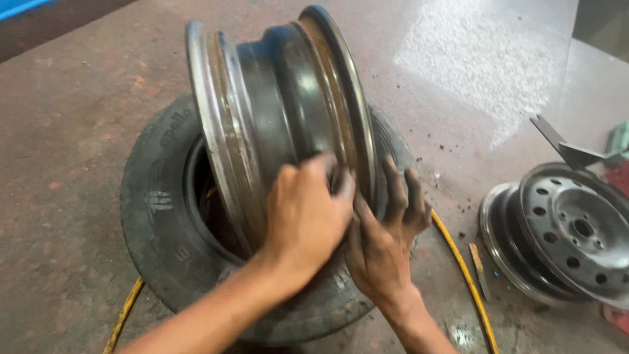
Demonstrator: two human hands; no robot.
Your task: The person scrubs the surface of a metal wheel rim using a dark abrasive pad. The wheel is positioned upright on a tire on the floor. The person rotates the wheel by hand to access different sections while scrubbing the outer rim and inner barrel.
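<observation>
A worn steel wheel rim [275, 111] stands tilted on its edge inside the opening of a black tyre [154, 223] that lies flat on the concrete floor. My left hand [304, 213] comes in from the lower left, and its fingers curl over the rim's near right flange. My right hand [386, 226], dark with grime, sits just right of it. Its fingers are spread and press against the tyre's sidewall beside the rim. The lower part of the rim is hidden by my hands and the tyre.
A second steel rim [567, 236] with round holes lies at the right. A yellow hose [462, 269] curves along the floor around the tyre. A small flat tool [478, 269] lies beside the hose. A dark metal bar [563, 147] juts in at the right.
</observation>
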